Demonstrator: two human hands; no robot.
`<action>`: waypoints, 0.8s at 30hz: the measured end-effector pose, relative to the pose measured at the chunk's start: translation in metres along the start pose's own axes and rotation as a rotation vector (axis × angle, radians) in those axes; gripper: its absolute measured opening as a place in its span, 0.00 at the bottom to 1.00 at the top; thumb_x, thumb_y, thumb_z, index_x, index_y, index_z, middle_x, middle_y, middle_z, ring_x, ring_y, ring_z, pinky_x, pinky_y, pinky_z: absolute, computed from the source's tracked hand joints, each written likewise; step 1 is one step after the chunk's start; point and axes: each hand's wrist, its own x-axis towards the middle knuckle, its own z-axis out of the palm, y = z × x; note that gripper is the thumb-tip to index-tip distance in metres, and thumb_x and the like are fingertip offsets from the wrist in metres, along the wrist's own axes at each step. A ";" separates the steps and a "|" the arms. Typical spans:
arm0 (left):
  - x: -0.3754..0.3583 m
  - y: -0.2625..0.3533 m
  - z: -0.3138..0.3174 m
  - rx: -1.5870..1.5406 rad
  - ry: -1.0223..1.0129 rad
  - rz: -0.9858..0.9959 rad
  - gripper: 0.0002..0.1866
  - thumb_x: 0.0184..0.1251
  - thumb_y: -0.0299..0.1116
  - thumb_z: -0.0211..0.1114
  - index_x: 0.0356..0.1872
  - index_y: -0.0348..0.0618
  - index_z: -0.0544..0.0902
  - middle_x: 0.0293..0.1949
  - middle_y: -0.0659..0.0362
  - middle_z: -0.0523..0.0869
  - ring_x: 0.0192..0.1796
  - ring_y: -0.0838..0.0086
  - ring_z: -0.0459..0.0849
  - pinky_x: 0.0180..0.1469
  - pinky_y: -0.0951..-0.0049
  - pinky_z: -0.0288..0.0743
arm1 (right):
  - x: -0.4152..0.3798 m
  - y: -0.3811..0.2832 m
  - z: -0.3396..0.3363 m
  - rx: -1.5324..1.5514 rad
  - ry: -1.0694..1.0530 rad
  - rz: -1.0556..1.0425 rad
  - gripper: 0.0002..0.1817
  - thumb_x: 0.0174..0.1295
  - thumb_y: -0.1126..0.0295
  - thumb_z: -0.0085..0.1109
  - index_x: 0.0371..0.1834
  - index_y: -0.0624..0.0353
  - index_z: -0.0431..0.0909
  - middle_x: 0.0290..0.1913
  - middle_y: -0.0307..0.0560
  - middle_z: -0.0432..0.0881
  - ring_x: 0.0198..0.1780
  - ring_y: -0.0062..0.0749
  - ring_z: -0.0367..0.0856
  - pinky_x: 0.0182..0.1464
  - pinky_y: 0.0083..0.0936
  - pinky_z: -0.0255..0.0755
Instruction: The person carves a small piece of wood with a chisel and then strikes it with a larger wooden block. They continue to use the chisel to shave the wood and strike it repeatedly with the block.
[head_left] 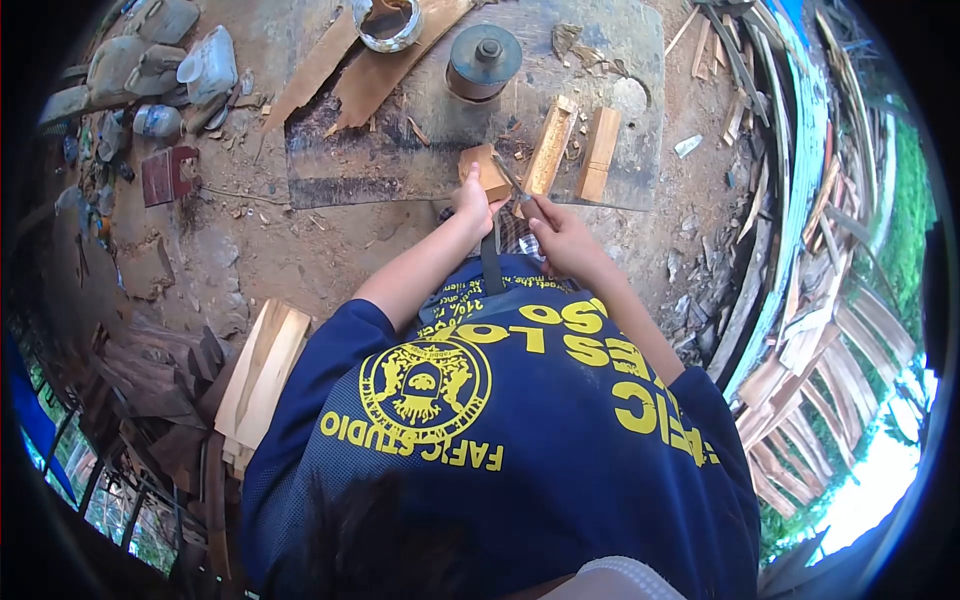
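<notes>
My left hand (474, 200) grips a small wooden block (482, 168) at the front edge of the low work board (390, 185), thumb along its side. Closed round the handle of a thin-bladed hand tool (513, 183) is my right hand (566, 240). The tool's narrow blade points up toward the board, its tip right at the block's right side. Just right of the blade lies a long wooden piece (550, 145) with a hollowed trough. Beside that rests a solid wooden block (598, 155) with a line across it.
A round metal-topped cylinder (485, 65) stands on the board, with a roll of tape (387, 22) and flat wood strips (385, 70) behind left. Plastic containers (208, 65) litter the ground at left. Planks (265, 370) lie by my left side; wood slats (810, 400) are heaped at right.
</notes>
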 end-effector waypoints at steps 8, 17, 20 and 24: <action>0.017 0.003 -0.012 0.277 0.078 -0.044 0.27 0.70 0.59 0.57 0.54 0.46 0.77 0.47 0.57 0.82 0.45 0.67 0.82 0.48 0.62 0.75 | 0.015 -0.032 -0.011 -0.217 -0.041 0.038 0.30 0.69 0.66 0.50 0.74 0.57 0.61 0.45 0.60 0.84 0.24 0.39 0.85 0.30 0.32 0.79; -0.002 0.047 0.006 -0.024 -0.065 -0.332 0.25 0.72 0.56 0.49 0.60 0.53 0.74 0.54 0.54 0.80 0.57 0.61 0.78 0.56 0.54 0.75 | 0.028 -0.061 -0.002 -0.447 -0.058 0.009 0.28 0.68 0.67 0.46 0.73 0.60 0.61 0.44 0.61 0.84 0.25 0.39 0.85 0.28 0.34 0.81; 0.018 0.029 0.006 -0.076 -0.087 -0.343 0.29 0.73 0.63 0.44 0.58 0.54 0.76 0.52 0.56 0.82 0.53 0.62 0.82 0.51 0.54 0.78 | 0.026 -0.075 -0.001 -0.485 -0.069 -0.014 0.28 0.69 0.67 0.45 0.73 0.59 0.61 0.43 0.62 0.84 0.24 0.39 0.85 0.28 0.33 0.81; 0.015 0.017 0.013 0.048 0.048 -0.226 0.33 0.73 0.68 0.39 0.59 0.55 0.75 0.52 0.56 0.83 0.53 0.63 0.82 0.55 0.52 0.76 | 0.031 -0.100 -0.006 -0.583 -0.146 0.112 0.27 0.70 0.67 0.45 0.73 0.58 0.61 0.37 0.58 0.84 0.23 0.37 0.84 0.27 0.31 0.81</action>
